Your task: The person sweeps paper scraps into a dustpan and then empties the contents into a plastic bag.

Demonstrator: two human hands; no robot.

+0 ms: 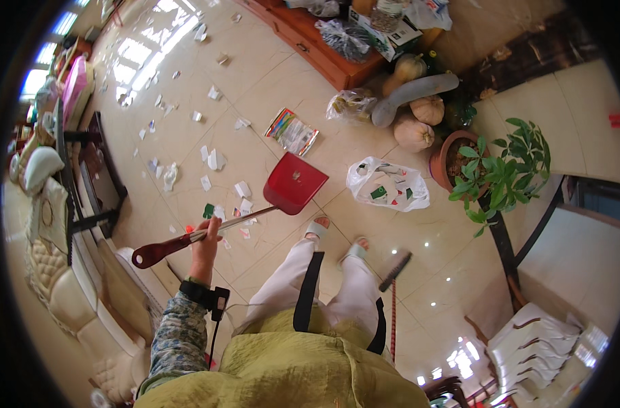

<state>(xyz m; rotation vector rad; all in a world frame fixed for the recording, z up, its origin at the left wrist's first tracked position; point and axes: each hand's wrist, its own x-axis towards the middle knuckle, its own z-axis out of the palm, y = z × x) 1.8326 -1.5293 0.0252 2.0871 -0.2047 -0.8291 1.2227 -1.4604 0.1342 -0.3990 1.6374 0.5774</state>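
Observation:
My left hand [206, 251] is closed around the handle of a red dustpan [295, 184]. The pan's scoop is in front of my feet, over the tiled floor. My right hand is out of view. On my right side a broom [395, 271] shows its dark, blurred bristles and a red striped handle that runs out of sight beside my body. Scraps of paper [216, 160] lie scattered ahead and to the left. A white plastic bag [387, 184] with scraps in it sits right of the dustpan, and a colourful plastic packet [292, 131] lies beyond the scoop.
A potted plant [455, 158] stands at the right, near several pumpkins and a long grey gourd [391, 109]. A wooden cabinet [335, 66] holding bags and boxes is at the top. A cream sofa [70, 301] and a dark low table [106, 178] line the left.

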